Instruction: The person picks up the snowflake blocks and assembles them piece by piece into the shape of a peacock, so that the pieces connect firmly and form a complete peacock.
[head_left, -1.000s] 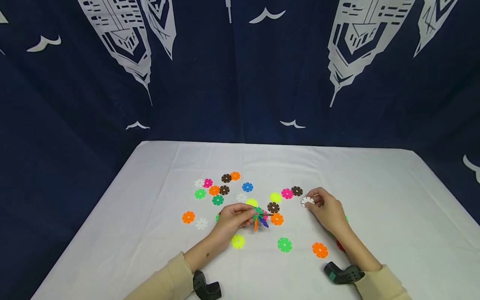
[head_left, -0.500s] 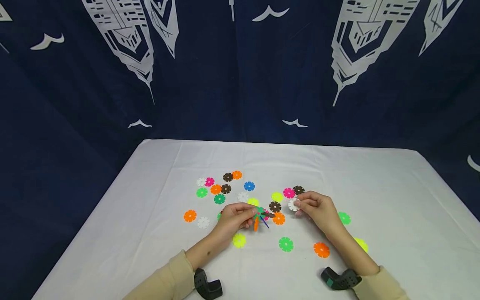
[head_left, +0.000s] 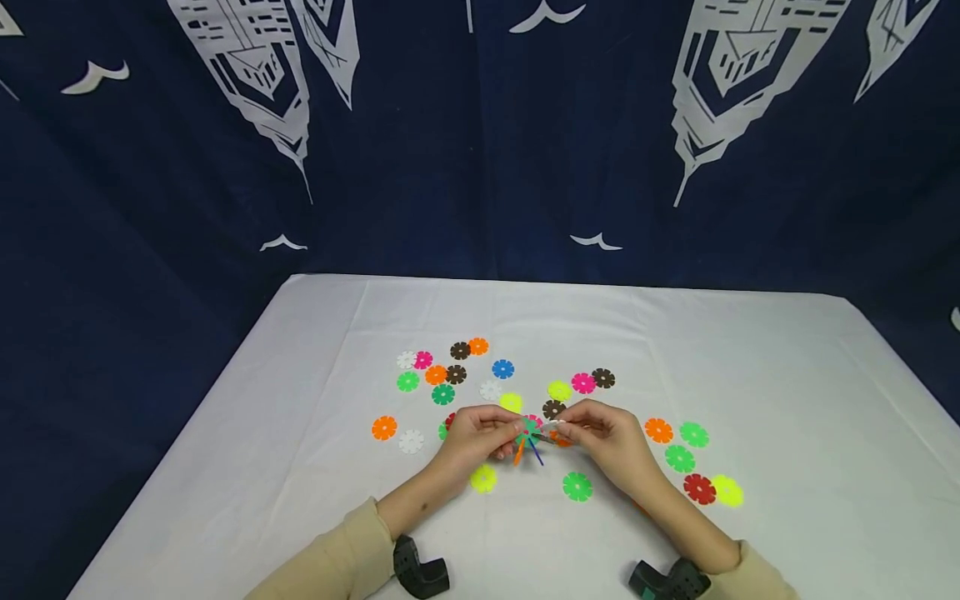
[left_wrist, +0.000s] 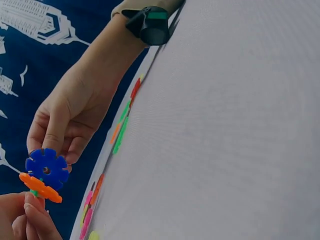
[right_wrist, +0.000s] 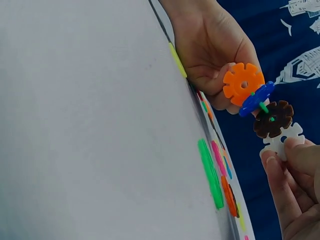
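Observation:
My left hand (head_left: 476, 437) pinches a small cluster of interlocking notched plastic discs above the table. A green disc (head_left: 529, 432) forms its centre, with an orange disc (right_wrist: 243, 84), a blue disc (right_wrist: 257, 99) and a brown disc (right_wrist: 272, 122) standing out from it. My right hand (head_left: 611, 442) pinches a white disc (right_wrist: 272, 146) between thumb and fingers. In the right wrist view the white disc's edge meets the brown disc; whether their slots engage, I cannot tell. Fingers hide part of the green disc.
Loose discs lie flat on the white tablecloth (head_left: 337, 500). A blue disc (head_left: 503, 368) and several others are behind the hands. A red disc (head_left: 699, 488) lies right of the right forearm, and a green disc (head_left: 577, 487) between the forearms. A dark patterned curtain (head_left: 420, 167) hangs behind.
My right hand has moved left with the white disc, bringing it to the cluster. The left hand stays nearly in place, and the cluster has turned slightly.

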